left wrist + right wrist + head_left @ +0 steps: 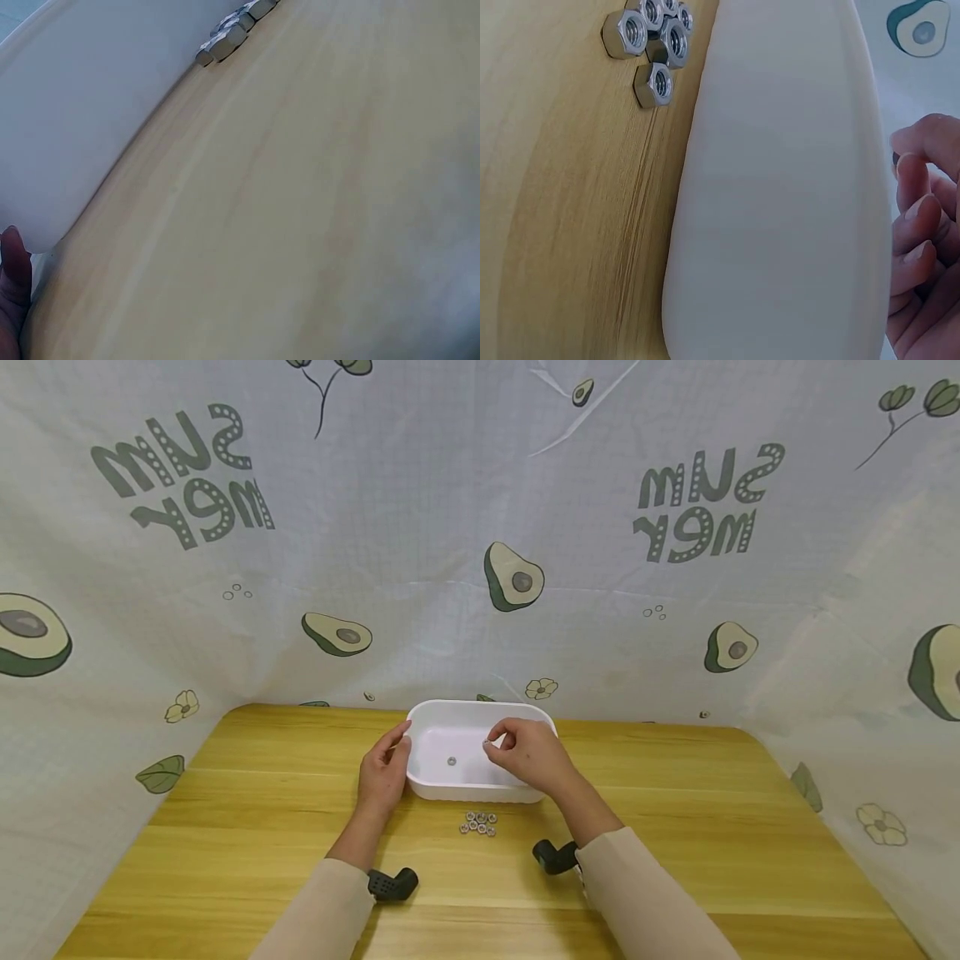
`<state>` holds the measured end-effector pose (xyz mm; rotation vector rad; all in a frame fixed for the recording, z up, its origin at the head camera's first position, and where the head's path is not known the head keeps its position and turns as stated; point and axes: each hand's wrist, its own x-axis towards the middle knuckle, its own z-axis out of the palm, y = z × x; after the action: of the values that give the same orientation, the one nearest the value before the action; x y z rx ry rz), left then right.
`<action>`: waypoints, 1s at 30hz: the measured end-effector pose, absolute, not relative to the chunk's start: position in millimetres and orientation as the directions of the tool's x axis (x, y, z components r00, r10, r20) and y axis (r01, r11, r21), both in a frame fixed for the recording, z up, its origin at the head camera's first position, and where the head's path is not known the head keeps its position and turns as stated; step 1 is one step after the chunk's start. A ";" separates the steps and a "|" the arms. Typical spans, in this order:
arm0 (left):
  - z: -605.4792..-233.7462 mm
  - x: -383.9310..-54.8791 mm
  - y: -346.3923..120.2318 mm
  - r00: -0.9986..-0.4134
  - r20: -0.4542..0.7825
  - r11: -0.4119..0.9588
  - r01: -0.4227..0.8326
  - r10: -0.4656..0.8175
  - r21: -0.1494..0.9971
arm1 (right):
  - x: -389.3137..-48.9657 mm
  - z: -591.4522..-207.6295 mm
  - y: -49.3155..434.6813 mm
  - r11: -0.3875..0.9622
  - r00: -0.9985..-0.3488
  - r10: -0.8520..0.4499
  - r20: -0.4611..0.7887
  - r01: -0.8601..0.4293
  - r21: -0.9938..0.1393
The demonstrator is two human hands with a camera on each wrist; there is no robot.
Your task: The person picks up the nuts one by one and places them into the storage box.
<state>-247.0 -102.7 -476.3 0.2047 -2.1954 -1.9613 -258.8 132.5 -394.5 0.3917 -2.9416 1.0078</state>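
My right hand (531, 753) is over the white plastic box (442, 792), pinching a small metal nut (487, 743) between thumb and forefinger. In the right wrist view the fingers (922, 217) mostly hide that nut. Another hex nut (452, 761) lies on the floor of the box. My left hand (382, 775) rests against the left end of the box, its fingers fairly straight along the outer wall. Several hex nuts (477, 824) sit in a close cluster on the table in front of the box; the right wrist view shows their threaded holes (660, 84).
The wooden table (675, 827) reaches back to a hanging white sheet (420, 527) printed with avocados and lettering. The box stands near the table's back edge. A black wrist device (393, 885) is on the left arm and another (555, 857) on the right.
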 end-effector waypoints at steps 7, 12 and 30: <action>-476.6 -246.7 -103.6 -0.972 0.059 0.120 0.032 -0.226 0.992 | -270.6 -397.6 124.4 0.761 -0.968 -0.235 0.087 -0.239 -0.603; -476.8 -247.1 -103.6 -0.972 0.057 0.125 0.029 -0.226 0.992 | -277.2 -401.9 118.1 0.768 -0.975 -0.215 0.054 -0.203 -0.608; -477.9 -247.3 -102.6 -0.971 0.053 0.122 0.025 -0.235 0.992 | -282.4 -404.8 109.5 0.761 -0.982 -0.185 0.035 -0.165 -0.627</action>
<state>-247.3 -102.6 -477.9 0.2095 -2.1970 -1.9489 -282.4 109.5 -404.8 0.2960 -2.9755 1.0549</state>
